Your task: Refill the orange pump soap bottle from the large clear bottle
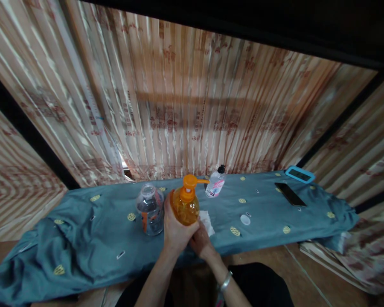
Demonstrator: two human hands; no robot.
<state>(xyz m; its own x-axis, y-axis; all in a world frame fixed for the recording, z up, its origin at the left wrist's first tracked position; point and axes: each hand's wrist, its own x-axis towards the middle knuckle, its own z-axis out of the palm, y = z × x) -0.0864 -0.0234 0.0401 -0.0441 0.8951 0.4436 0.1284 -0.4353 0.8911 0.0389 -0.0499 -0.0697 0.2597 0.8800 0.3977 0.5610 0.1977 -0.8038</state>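
An amber pump bottle (186,209) with an orange pump head is tilted in front of me, its spout turned to the right. My left hand (176,230) is wrapped round its left side and lower part. Against the bottle's lower right side is my right hand (200,239), closed, its fingertips largely hidden. A white crumpled tissue (207,222) shows just beyond the right hand; I cannot tell whether they touch. To the left of the bottle stands a clear, uncapped plastic bottle (152,211) with orange on its label.
A green patterned cloth (112,221) covers the narrow table. Behind the pump bottle stands a clear bottle with a black cap (216,182). Farther right lie a white round disc (245,219), a dark phone (289,194) and a blue-framed device (300,174). Pleated curtains (192,98) hang behind.
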